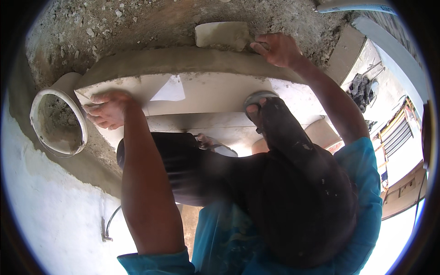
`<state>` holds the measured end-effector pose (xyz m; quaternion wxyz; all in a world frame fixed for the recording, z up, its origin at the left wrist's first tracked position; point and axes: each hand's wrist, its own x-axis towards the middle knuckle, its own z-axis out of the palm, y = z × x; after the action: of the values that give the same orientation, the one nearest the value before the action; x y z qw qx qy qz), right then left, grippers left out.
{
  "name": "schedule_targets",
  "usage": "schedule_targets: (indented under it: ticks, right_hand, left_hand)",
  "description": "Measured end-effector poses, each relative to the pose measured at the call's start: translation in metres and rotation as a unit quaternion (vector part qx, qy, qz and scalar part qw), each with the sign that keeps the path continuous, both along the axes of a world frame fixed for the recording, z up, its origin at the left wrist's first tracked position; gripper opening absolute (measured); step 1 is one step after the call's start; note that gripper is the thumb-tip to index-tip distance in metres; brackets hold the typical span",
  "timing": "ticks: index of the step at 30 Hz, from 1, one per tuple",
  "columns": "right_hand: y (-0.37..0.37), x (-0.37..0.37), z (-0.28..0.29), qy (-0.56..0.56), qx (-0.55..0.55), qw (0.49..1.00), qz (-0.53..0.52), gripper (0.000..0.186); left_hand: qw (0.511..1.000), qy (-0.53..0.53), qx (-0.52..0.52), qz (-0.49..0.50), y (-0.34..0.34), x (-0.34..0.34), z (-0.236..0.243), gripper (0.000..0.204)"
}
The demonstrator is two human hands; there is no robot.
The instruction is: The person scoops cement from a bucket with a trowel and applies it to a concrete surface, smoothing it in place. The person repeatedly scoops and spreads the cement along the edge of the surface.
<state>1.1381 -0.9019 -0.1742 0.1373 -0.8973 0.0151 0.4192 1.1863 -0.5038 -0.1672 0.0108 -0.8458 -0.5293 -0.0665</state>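
Note:
My left hand (110,109) lies with fingers stretched over the left end of a pale tiled step (211,94), close to its corner. Beyond the step's far edge, my right hand (280,48) is closed around the end of a trowel (222,35), whose pale, mortar-smeared blade points left. Under the blade runs a band of smooth grey mortar (183,62) along the back of the step. The trowel's handle is mostly hidden by my fingers. My sandalled foot (259,101) rests on the step, between my two hands.
A whitish bucket (35,110) with mortar residue inside leans at the left, next to the step's end. Rough rubble and sand (110,25) cover the ground beyond. Along the left stands a white wall (46,197). Dark items (362,91) lie on the floor at the right.

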Motion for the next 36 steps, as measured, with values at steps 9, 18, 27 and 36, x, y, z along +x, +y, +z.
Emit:
schedule_targets:
  ticks: [9,18,27,36]
  right_hand:
    - [-0.014,-0.006,0.053,-0.003,0.053,0.999,0.008,0.041]
    - [-0.024,-0.006,0.103,0.056,0.049,0.996,-0.052,0.039]
    - [0.098,0.073,0.166,0.094,0.381,0.880,-0.269,0.028]
    - [0.364,0.146,0.146,-0.235,0.447,0.857,0.099,0.032]
  left_hand:
    - [1.000,-0.015,-0.007,0.002,-0.003,0.000,0.002,0.062]
    - [0.999,-0.016,-0.034,-0.012,-0.008,-0.002,0.006,0.069]
    - [0.999,0.013,-0.041,-0.006,0.006,-0.004,0.006,0.069]
    - [0.996,0.032,0.010,-0.081,0.035,0.013,-0.001,0.065]
